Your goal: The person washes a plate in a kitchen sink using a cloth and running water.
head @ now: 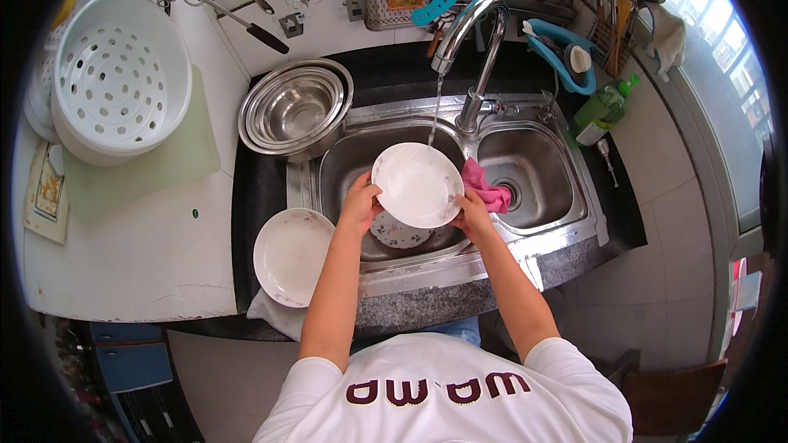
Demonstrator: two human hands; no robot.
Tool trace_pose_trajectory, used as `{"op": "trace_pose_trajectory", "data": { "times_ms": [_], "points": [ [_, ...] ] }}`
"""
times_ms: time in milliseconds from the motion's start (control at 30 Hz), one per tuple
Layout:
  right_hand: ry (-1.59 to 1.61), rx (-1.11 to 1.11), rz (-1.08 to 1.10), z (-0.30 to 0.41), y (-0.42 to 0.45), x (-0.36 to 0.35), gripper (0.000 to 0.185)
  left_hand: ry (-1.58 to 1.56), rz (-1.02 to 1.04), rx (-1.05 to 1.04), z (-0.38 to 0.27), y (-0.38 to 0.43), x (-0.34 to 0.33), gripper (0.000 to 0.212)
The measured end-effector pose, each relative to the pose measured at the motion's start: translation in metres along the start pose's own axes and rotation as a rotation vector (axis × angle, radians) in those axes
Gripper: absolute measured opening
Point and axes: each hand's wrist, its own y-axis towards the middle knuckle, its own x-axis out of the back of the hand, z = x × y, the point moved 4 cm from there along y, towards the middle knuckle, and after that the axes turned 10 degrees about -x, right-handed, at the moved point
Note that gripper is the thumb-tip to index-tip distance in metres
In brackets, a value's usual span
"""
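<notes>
A white ceramic plate (417,184) is held between both hands over the larger basin of a stainless steel double sink (335,166). My left hand (362,202) grips its left rim, and my right hand (471,212) its right rim. A thin stream of water (436,111) falls from the chrome faucet (471,24) to the plate's far edge. Beneath, a flower-patterned dish (400,235) lies in the basin, partly hidden. A pink cloth (486,187) drapes over the divider beside my right hand. Another white plate (292,258) rests on the counter at left, over a whitish cloth (274,315).
Nested steel bowls (295,111) stand left of the sink. A large white perforated basket (123,74) sits farther left on a pale green board (197,129). Right of the small basin are a green soap bottle (598,112) and a blue caddy (554,52). Utensils hang along the back wall.
</notes>
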Motion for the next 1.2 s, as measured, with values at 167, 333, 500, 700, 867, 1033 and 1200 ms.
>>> {"op": "trace_pose_trajectory", "data": {
  "times_ms": [167, 333, 500, 700, 867, 1033, 1200],
  "points": [
    [0.051, 0.092, 0.021, 0.003, -0.010, -0.019, 0.032, -0.144, -0.033, -0.088, 0.025, 0.019, 0.027, 0.053],
    [-0.251, 0.478, -0.070, 0.026, 0.008, -0.008, 0.035, -0.133, -0.032, 0.011, 0.034, 0.020, 0.014, 0.056],
    [-0.184, 0.184, -0.015, 0.041, -0.012, -0.015, 0.034, -0.041, -0.086, 0.033, 0.030, 0.013, 0.020, 0.059],
    [-0.015, 0.013, 0.054, 0.005, 0.005, 0.002, 0.034, 0.051, -0.003, -0.107, 0.004, -0.002, 0.000, 0.059],
    [0.087, 0.066, 0.084, 0.011, -0.010, -0.022, 0.037, 0.044, -0.061, -0.146, 0.007, 0.002, 0.017, 0.061],
    [-0.154, 0.332, -0.004, 0.038, -0.006, -0.021, 0.043, 0.011, -0.086, -0.036, 0.015, 0.008, 0.013, 0.062],
    [-0.148, 0.196, -0.008, 0.051, -0.015, -0.017, 0.035, 0.087, -0.015, 0.045, 0.008, 0.002, 0.009, 0.061]
  ]
}}
